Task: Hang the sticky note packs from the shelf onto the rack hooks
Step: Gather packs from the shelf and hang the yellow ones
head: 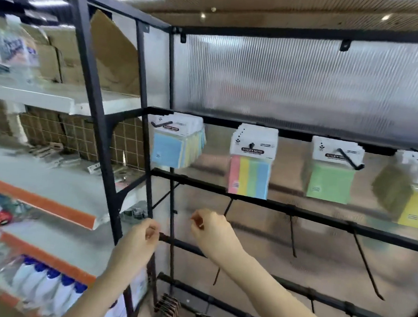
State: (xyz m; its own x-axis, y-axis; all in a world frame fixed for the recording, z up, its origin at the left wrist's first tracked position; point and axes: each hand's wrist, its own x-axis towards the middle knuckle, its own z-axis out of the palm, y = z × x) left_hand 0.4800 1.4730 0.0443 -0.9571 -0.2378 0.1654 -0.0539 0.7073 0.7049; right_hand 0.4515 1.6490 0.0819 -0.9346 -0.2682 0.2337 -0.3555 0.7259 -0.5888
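Sticky note packs: blue stack (pixel 171 147), striped stack (pixel 249 172), green stack (pixel 329 180), yellow stack (pixel 416 208) hang on top-row hooks of rack (pixel 298 210). Left hand (pixel 143 240) pinches hook end (pixel 164 237) on lower bar. Right hand (pixel 211 229) curled, empty, beside.

The rack (pixel 298 211) is black; its back panel (pixel 295 77) is ribbed translucent white; the hanging packs run light blue (pixel 166 150), pink-yellow-green-blue striped (pixel 248 177), green (pixel 330 181), yellow (pixel 417 210), all with white header cards; the side shelves (pixel 51 204) are white, edged orange.
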